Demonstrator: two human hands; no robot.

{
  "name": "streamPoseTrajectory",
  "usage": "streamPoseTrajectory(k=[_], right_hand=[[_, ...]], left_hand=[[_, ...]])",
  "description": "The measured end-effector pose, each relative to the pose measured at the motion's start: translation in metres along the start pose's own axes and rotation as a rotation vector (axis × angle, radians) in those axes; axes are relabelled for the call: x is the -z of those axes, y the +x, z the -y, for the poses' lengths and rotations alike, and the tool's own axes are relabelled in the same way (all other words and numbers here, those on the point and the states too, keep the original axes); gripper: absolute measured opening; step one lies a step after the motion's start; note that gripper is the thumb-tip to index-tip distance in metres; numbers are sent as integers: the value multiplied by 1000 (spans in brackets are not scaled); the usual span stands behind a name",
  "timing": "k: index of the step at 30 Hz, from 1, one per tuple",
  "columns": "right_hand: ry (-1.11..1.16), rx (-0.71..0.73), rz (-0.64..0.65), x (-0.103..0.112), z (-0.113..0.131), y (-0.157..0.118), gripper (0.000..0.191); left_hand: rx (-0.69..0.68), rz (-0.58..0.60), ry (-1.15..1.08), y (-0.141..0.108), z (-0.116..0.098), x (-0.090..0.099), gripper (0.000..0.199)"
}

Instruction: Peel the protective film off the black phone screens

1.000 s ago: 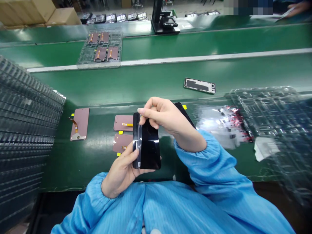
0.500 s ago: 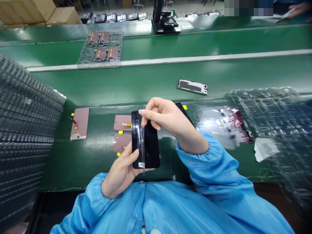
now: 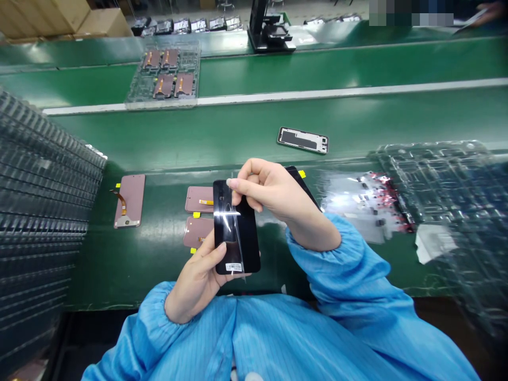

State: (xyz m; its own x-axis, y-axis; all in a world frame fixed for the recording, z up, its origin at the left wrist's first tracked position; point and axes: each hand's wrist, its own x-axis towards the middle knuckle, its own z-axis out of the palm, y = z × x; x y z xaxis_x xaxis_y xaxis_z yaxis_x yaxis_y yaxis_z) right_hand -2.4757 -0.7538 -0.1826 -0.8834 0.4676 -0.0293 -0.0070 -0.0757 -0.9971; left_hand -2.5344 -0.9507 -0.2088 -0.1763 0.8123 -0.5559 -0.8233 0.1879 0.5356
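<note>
Here's the right hand [image 3: 264, 186] pinching clear film [image 3: 230, 230] near its top, the left hand [image 3: 198, 271] gripping the black panel [image 3: 250, 241] beneath, above the green bench [image 3: 159, 270]! Two pink-backed panels [image 3: 194, 197] lie beside; farther out, a phone frame [image 3: 291, 138].

Holds a black screen panel [image 3: 247, 235] in the left hand [image 3: 201, 272] at centre frame and pinches clear film [image 3: 228, 228] near its top edge with the right hand [image 3: 262, 186], beside two pink-backed panels [image 3: 196, 196] left of centre.
</note>
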Motion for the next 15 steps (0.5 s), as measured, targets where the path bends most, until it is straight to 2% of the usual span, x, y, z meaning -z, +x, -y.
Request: streamPoseTrajectory(k=[9, 11, 13, 14, 15], right_hand=[[-111, 1, -29, 1, -4, 1, 35], [-251, 73, -152, 2, -6, 1, 32], [-464, 204, -320, 1, -8, -2, 30], [-570, 273, -360, -1, -9, -4, 29], [-669, 334, -343, -4, -11, -8, 28]], left_hand=[[-25, -31, -2, 0, -1, -3, 53], [-43, -37, -3, 0, -1, -2, 53], [-63, -50, -1, 1, 1, -1, 52], [-76, -62, 0, 1, 1, 0, 52], [-90, -76, 0, 2, 2, 1, 52]])
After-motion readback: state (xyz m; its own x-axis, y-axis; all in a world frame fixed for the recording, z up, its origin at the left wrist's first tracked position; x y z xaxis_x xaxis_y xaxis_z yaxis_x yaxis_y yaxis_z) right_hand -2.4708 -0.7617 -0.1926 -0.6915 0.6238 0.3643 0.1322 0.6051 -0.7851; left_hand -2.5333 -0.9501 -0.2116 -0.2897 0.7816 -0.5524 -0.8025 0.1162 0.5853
